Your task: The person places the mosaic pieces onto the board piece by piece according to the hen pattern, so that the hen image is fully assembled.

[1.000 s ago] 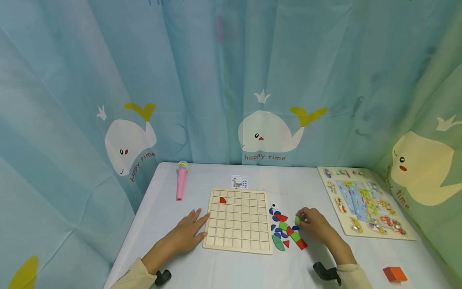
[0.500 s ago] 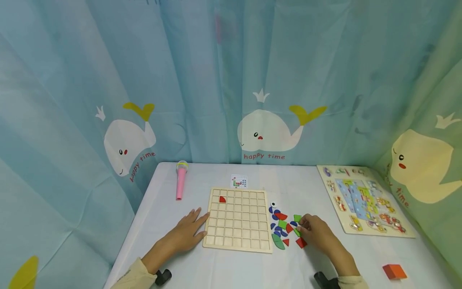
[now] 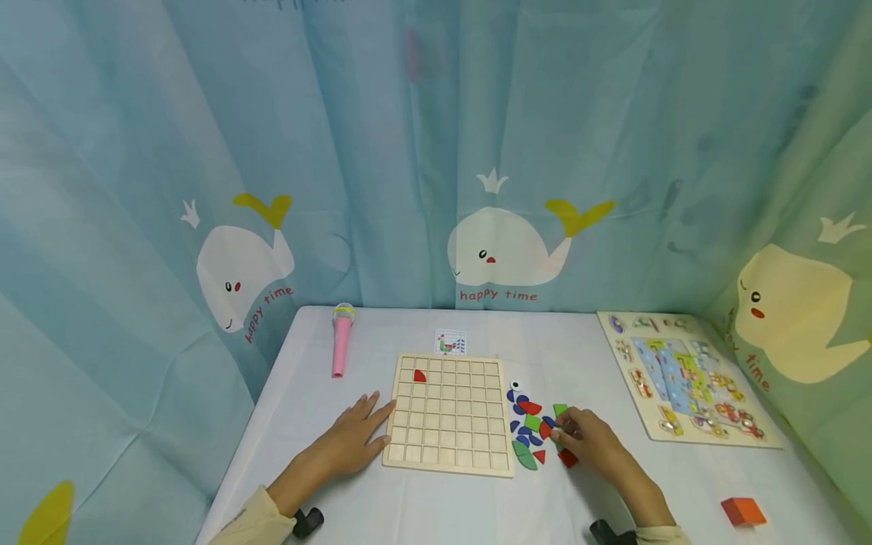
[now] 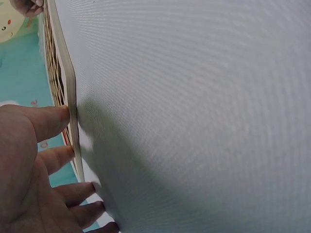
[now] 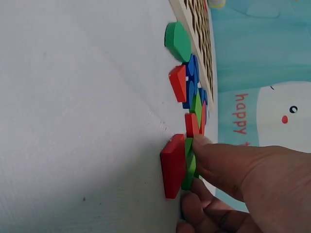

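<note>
Trouble could start at the green block, down in the crowd of loose shapes just right of the wooden grid board. We see the right hand pinching it, thumb on one side and fingers on the other, with only the block between them. We can't tell if it is off the white table. A red block lies so close that a small bump could shove it away. If we squeeze just the edge, the green block may twist and drop, because it looks flat. The left hand has its fingers spread and grabs nothing; some tips touch the board's left edge. If they push hard, we think the board could slide and jiggle the red quarter-circle sitting in one of its squares.
</note>
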Motion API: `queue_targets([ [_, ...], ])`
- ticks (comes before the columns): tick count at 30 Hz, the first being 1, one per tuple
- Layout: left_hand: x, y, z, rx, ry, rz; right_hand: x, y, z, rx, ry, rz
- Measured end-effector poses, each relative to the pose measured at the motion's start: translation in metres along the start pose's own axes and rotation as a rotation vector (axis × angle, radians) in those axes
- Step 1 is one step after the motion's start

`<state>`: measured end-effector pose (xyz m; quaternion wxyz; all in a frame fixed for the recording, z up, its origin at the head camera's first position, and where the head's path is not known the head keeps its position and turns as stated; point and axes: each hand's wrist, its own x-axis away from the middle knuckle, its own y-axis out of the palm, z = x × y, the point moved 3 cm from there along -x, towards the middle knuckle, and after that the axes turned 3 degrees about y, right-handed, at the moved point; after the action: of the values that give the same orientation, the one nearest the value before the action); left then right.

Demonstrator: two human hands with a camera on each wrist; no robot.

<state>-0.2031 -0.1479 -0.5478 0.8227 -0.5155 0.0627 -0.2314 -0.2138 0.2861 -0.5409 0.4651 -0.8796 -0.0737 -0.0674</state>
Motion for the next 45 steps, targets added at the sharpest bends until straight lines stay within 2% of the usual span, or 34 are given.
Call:
queue_targets([
  [5,0.001,0.000,0.000,0.004,0.006,0.004,0.003,0.000,-0.001,0.012,-0.029,0.025],
  [11,0.000,0.000,-0.002,-0.004,-0.001,0.000,0.007,-0.006,0.000,0.059,-0.019,0.029],
  [16,0.002,0.000,-0.001,0.009,0.006,-0.006,0.022,-0.007,-0.016,0.157,0.013,0.039],
  [21,0.004,0.000,0.000,0.011,0.011,-0.002,0.038,0.006,-0.038,0.218,0.020,-0.002],
  [27,0.002,0.000,0.000,0.001,0.011,0.004,0.044,0.026,-0.045,0.285,0.022,-0.003],
  [35,0.001,0.000,-0.001,-0.008,0.003,0.006,0.044,0.034,-0.041,0.283,0.000,0.051],
  [45,0.001,0.001,0.000,0.009,0.009,0.008,0.048,0.033,-0.035,0.257,0.037,0.061],
])
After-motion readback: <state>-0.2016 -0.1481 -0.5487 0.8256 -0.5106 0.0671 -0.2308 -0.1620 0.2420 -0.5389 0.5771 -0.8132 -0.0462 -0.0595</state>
